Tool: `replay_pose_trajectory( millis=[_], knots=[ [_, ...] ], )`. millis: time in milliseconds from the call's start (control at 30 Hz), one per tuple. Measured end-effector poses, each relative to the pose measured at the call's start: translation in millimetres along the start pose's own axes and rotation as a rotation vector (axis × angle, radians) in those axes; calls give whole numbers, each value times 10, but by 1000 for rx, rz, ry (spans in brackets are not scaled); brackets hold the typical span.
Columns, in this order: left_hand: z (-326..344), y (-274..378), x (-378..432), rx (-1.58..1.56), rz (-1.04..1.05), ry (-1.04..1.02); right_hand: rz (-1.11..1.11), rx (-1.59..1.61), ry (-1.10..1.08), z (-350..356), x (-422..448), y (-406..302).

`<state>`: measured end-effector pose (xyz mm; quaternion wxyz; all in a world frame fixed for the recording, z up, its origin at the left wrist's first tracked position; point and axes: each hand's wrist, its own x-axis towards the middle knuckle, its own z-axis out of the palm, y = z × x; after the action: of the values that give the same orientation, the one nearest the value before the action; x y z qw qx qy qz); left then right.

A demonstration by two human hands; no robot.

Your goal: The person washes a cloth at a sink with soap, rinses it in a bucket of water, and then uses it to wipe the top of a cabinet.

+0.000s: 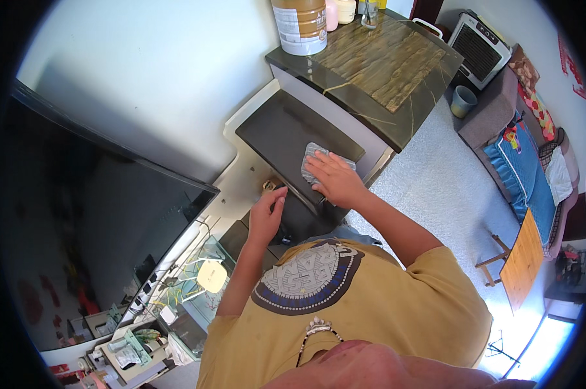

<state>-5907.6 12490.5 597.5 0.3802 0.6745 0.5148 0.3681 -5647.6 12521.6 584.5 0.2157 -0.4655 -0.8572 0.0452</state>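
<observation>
My right hand (339, 180) lies with its fingers spread on a folded grey cloth (314, 150), pressing it against a dark shelf panel (293, 126) near the panel's right end. The shelf is set beside a taller cabinet with a dark stone top (370, 104). Lower and to the left, my left hand (268, 211) is raised by the shelf's front edge, its thumb and fingertips close together. Small brownish items (269, 185) show just behind its fingertips. Whether that hand pinches something cannot be made out.
A large television (113, 209) stands at the left, with a white router (212, 276) and tangled cables below it. On the stone top are a big tub (300, 29) and a glass jar (370, 14). A sofa (489, 109), a bucket (463, 101) and a wooden folding table (522, 262) stand at the right.
</observation>
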Motion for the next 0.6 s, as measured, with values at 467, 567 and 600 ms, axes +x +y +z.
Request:
replay_pose_trajectory(
  millis=[467, 567, 600],
  knots=[
    [283, 43, 447, 808, 231, -157, 29, -84, 66, 159, 579, 301],
    [324, 40, 443, 782, 214, -167, 7, -45, 67, 103, 470, 289],
    [339, 74, 445, 781, 203, -165, 16, -64, 81, 118, 543, 338]
  ],
)
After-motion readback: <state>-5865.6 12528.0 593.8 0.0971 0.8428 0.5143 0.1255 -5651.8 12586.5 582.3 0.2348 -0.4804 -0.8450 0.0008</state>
